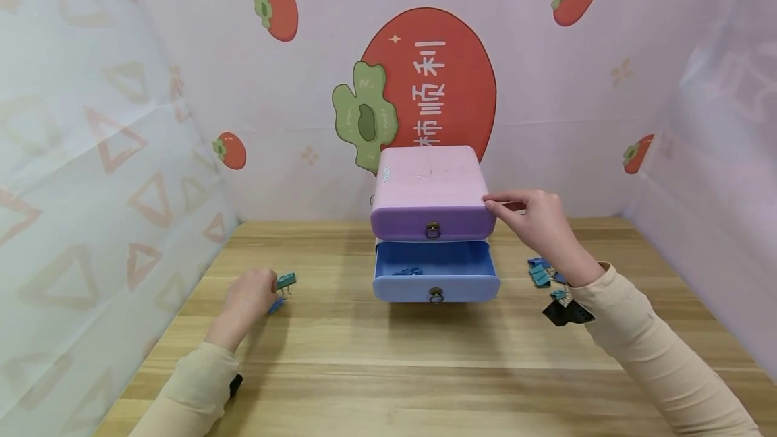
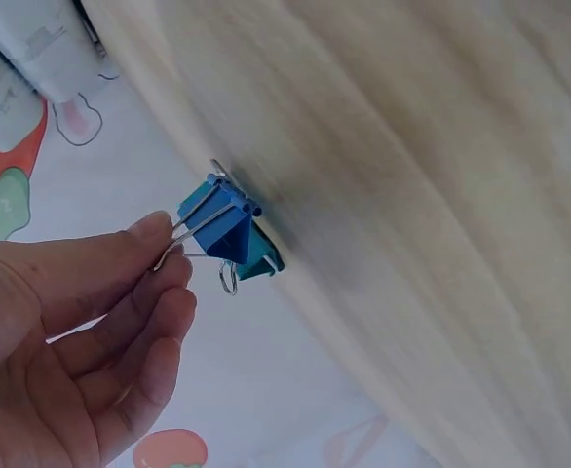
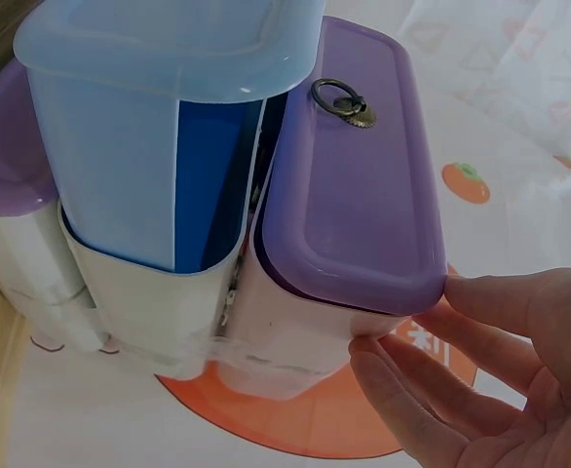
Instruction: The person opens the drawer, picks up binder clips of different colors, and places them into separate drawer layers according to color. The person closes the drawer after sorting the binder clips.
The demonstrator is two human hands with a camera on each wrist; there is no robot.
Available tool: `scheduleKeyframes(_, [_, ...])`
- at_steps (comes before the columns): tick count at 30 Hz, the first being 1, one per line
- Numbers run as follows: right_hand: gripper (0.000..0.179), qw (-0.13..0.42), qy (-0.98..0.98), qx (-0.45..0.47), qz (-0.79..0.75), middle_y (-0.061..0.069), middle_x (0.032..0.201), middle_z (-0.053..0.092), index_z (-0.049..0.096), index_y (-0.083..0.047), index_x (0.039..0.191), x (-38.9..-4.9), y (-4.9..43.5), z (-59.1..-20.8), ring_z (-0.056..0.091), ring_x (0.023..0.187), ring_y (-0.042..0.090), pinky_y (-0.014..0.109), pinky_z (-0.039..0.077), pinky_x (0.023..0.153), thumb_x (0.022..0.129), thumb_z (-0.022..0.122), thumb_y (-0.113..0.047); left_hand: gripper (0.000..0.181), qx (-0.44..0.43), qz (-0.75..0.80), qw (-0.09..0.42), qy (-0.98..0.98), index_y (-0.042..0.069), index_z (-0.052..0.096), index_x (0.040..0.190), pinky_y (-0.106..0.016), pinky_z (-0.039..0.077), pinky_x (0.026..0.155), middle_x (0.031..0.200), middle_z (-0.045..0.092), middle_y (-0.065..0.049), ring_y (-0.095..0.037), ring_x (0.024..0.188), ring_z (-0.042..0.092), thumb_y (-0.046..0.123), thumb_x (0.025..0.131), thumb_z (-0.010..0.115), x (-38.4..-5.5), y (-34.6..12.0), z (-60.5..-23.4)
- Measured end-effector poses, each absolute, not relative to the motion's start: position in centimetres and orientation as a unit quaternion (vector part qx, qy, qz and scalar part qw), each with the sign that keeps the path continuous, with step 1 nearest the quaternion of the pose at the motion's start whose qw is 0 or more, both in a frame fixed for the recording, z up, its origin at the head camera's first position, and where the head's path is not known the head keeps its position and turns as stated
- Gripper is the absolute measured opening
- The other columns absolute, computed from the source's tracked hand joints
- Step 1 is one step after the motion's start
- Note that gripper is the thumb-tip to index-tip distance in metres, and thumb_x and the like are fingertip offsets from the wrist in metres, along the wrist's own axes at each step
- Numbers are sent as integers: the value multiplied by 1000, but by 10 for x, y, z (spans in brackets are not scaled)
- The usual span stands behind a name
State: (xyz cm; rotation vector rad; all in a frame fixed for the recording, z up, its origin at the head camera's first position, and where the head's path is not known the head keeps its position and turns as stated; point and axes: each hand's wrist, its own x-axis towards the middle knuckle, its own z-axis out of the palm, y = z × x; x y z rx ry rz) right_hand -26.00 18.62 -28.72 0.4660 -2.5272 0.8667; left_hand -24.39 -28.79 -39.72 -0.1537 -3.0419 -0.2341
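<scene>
My left hand pinches the wire handles of a blue binder clip between thumb and forefinger, low over the wooden table. Right behind that clip, a teal binder clip overlaps it in the left wrist view. My right hand touches the front right corner of the pink top unit with thumb and fingertips, by its closed purple drawer. Beneath that, the light blue drawer is pulled out, with blue binder clips lying inside.
Several blue and teal binder clips lie on the table right of the drawers, partly behind my right wrist. Another purple drawer sits lowest in the stack. A printed cloth backdrop stands behind and along both sides of the table.
</scene>
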Motion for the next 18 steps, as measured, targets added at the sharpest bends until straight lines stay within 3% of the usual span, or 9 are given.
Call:
scheduleKeyframes(10, [27, 212, -910, 167, 314, 11, 99, 73, 74, -14, 108, -261, 187, -288, 69, 87, 28, 44, 56, 67, 92, 62, -32, 21, -44, -100, 65, -992, 9, 57, 67, -24, 37, 43, 63, 56, -1, -14, 51, 47, 7, 83, 71, -237, -269, -382])
scheduleKeyframes(18, [26, 213, -910, 167, 313, 12, 100, 73, 74, -14, 108, -260, 186, -287, 69, 88, 29, 45, 56, 68, 92, 63, -31, 16, -80, -111, 151, -979, 10, 62, 70, -24, 38, 42, 64, 60, 1, -10, 50, 48, 8, 84, 69, -231, -252, -370])
